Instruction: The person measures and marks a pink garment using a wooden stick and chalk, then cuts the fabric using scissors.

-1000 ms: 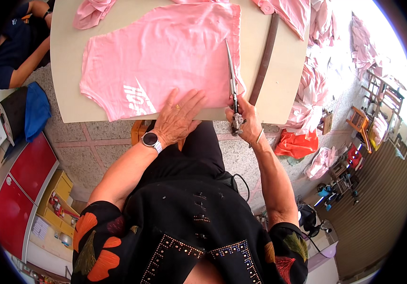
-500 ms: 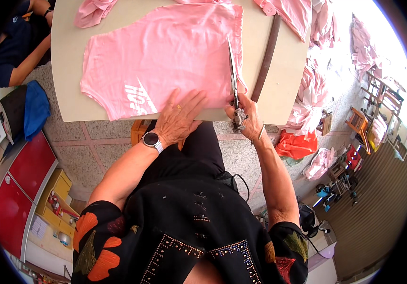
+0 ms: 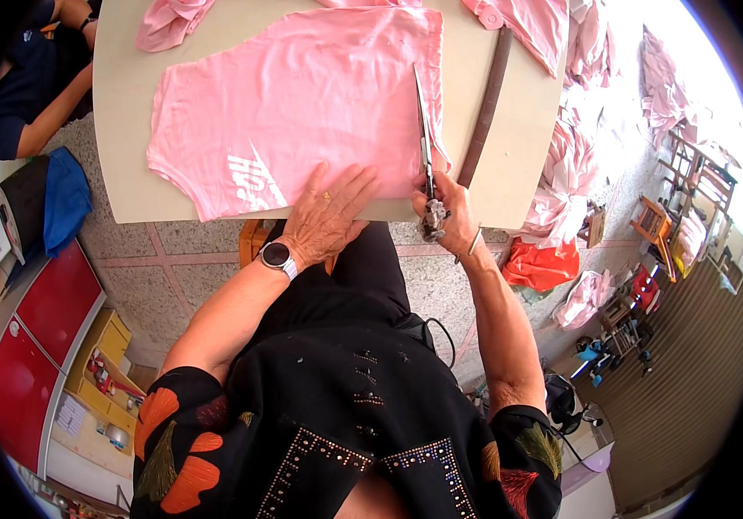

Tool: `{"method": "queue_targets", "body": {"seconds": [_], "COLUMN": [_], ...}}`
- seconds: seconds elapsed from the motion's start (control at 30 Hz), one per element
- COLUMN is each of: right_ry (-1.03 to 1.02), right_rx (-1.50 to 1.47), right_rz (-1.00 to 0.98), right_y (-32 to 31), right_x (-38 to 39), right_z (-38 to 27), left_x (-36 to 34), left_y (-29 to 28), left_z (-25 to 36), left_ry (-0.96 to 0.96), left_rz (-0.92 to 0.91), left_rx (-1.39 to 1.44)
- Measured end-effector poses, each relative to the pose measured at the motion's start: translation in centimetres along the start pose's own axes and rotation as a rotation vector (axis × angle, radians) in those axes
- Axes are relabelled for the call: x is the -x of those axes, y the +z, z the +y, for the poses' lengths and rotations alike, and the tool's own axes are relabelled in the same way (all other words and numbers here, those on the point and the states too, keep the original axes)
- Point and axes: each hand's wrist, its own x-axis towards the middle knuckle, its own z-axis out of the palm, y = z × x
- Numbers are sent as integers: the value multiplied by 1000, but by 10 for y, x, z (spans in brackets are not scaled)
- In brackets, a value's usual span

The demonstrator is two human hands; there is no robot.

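A pink garment piece (image 3: 302, 104) with white print lies spread on the pale table (image 3: 129, 173). My left hand (image 3: 326, 212) rests flat on its near edge, fingers spread, holding nothing. My right hand (image 3: 454, 212) is closed round the wrapped handles of long scissors (image 3: 424, 130). The blades point away from me along the garment's right side, next to its gathered hem, and look nearly closed. Whether fabric lies between them I cannot tell.
A dark brown strip (image 3: 486, 108) lies right of the garment. More pink cloth (image 3: 527, 30) sits at the table's far edge, and pink fabric heaps (image 3: 562, 182) lie on the floor to the right. At far left another person's arm (image 3: 56, 112) shows beyond the table.
My right hand and the scissor handles have shifted very slightly. My left hand and the garment stay as they were.
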Motion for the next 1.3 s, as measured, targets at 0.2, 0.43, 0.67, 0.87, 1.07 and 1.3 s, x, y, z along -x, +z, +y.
{"method": "queue_targets", "body": {"seconds": [0.2, 0.43, 0.67, 0.87, 1.07, 1.3], "right_ry": [17, 76, 293, 317, 208, 64], "right_rx": [48, -88, -59, 44, 279, 389], "right_rz": [10, -104, -132, -253, -346, -472], "right_y": [0, -21, -47, -73, -116, -170], "right_x": [0, 3, 25, 23, 10, -14], "right_z": [11, -22, -52, -55, -29, -30], "left_x": [0, -1, 1, 2, -4, -15], "left_y": [0, 2, 2, -4, -14, 1], "left_z": [1, 0, -1, 2, 17, 64], "left_ry": [8, 16, 19, 42, -37, -350], "left_rz": [6, 20, 44, 63, 44, 213], "left_rx": [-23, -31, -13, -25, 24, 29]}}
